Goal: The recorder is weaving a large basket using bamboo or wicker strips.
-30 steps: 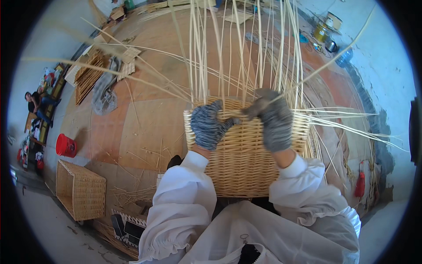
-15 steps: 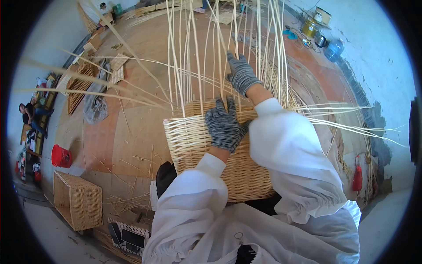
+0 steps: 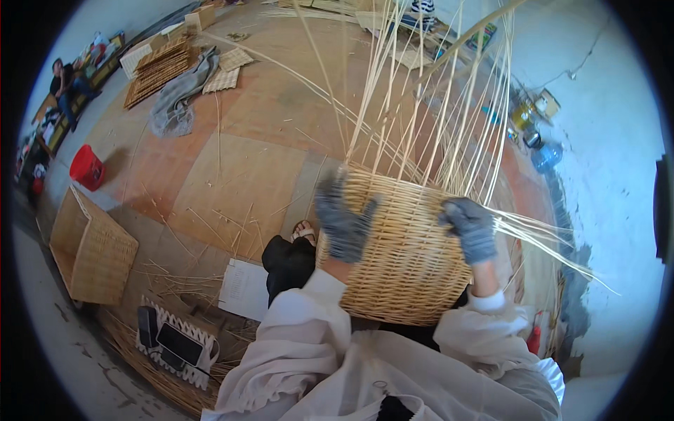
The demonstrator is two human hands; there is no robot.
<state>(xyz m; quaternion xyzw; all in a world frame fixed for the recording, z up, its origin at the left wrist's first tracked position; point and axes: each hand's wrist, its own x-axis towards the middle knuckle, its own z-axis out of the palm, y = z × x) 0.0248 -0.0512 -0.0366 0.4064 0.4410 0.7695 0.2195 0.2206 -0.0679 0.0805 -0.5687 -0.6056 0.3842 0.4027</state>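
Note:
A half-woven wicker basket (image 3: 407, 245) lies against my lap, its pale woven side facing up. Long, loose willow rods (image 3: 421, 119) fan out from its far edge, and a bundle of them sticks out to the right. Grey knit gloves cover both hands. My left hand (image 3: 344, 221) lies at the basket's far left corner, thumb spread from the fingers, which are somewhat blurred. At the far right corner is my right hand (image 3: 470, 228), its fingers curled in; whatever is inside them is hidden.
To the left stand a finished basket (image 3: 105, 252) and a red bucket (image 3: 87, 168). A phone (image 3: 180, 342) lies on a woven white rack at lower left. A white sheet (image 3: 243, 288) is by my foot. A person (image 3: 64, 88) sits far left; stacked woven panels (image 3: 160, 70) lie beyond.
The basket has turned, and its rods now lean right. My right hand has come back from among the rods to the right corner; my left hand has shifted to the left corner. The view has swung.

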